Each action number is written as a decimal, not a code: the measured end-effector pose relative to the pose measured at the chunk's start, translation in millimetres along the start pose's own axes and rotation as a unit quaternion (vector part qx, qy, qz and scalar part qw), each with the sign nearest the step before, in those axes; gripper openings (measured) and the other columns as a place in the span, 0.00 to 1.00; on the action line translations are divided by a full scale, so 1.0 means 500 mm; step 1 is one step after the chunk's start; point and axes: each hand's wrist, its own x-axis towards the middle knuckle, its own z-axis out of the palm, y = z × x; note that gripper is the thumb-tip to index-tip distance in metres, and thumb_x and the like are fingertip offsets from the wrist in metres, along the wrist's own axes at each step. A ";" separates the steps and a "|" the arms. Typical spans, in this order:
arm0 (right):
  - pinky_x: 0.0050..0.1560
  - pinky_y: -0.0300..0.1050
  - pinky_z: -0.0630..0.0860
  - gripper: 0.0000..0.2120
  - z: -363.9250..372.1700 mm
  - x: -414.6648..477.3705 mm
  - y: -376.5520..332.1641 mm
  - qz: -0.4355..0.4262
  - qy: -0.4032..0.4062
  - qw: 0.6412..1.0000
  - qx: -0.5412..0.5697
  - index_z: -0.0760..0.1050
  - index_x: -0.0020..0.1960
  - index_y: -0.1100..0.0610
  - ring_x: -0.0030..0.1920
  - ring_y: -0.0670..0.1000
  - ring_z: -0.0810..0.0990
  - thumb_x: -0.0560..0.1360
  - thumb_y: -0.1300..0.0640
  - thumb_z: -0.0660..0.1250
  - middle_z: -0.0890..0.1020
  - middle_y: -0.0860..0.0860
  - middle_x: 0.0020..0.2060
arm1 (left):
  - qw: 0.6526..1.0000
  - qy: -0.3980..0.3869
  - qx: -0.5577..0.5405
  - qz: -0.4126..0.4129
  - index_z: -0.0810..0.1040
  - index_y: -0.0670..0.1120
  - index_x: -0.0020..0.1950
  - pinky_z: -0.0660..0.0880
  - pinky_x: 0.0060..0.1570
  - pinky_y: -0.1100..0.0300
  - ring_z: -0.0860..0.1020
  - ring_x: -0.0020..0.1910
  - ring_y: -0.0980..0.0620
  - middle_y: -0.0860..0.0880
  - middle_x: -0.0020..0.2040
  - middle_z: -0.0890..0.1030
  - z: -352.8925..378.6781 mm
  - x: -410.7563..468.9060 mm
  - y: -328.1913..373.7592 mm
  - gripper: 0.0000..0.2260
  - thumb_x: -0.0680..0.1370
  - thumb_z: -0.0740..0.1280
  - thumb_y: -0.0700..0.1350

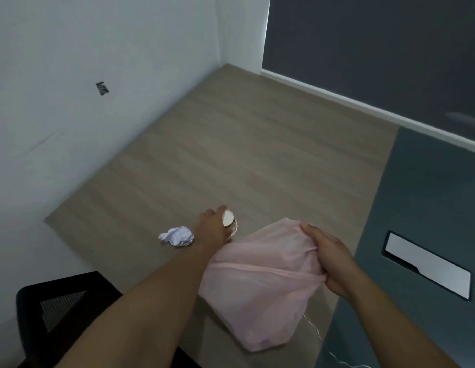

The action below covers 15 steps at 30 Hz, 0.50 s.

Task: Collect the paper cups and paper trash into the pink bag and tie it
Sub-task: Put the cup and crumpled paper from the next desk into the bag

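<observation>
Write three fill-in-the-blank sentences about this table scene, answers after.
The left hand has its grip on a small white paper ____.
The right hand holds the thin translucent ____ bag.
The crumpled white paper ball lies on the wooden table, ____ of the left hand.
Missing: cup; pink; left.

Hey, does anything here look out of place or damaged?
A crumpled paper lies loose on the table, beside the left hand, which grips a paper cup. The right hand grips the pink bag. On the white wall sits a dark ragged patch, tape or damage, unclear which.
</observation>
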 end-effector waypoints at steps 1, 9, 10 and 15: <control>0.64 0.57 0.83 0.14 0.000 -0.004 0.000 0.003 -0.001 1.000 0.000 0.88 0.60 0.57 0.54 0.58 0.91 0.85 0.48 0.70 0.91 0.56 0.53 | 1.000 0.003 0.003 0.000 0.72 0.53 0.76 0.74 0.61 0.47 0.72 0.68 0.36 0.42 0.65 0.76 0.005 0.000 -0.005 0.29 0.77 0.76 0.53; 0.57 0.53 0.85 0.16 0.001 -0.011 -0.002 0.020 0.042 0.997 0.058 0.86 0.62 0.58 0.52 0.56 0.91 0.86 0.47 0.69 0.91 0.55 0.52 | 0.872 0.083 -0.477 -0.071 0.76 0.49 0.62 0.82 0.49 0.49 0.87 0.47 0.47 0.48 0.53 0.89 -0.116 -0.065 0.056 0.21 0.75 0.80 0.53; 0.54 0.52 0.85 0.16 0.007 -0.018 -0.009 0.021 0.052 0.996 0.072 0.86 0.60 0.59 0.49 0.56 0.91 0.86 0.47 0.69 0.91 0.55 0.50 | 0.849 0.048 -0.524 -0.044 0.76 0.48 0.64 0.81 0.47 0.49 0.88 0.46 0.46 0.46 0.54 0.89 -0.143 -0.090 0.069 0.19 0.78 0.78 0.52; 0.53 0.57 0.87 0.19 0.042 -0.052 -0.029 0.009 0.089 0.990 0.113 0.85 0.63 0.60 0.48 0.58 0.92 0.85 0.45 0.70 0.91 0.57 0.50 | 0.839 -0.179 -0.510 0.056 0.77 0.44 0.69 0.82 0.56 0.50 0.88 0.54 0.41 0.42 0.58 0.88 -0.197 -0.211 0.046 0.16 0.83 0.73 0.47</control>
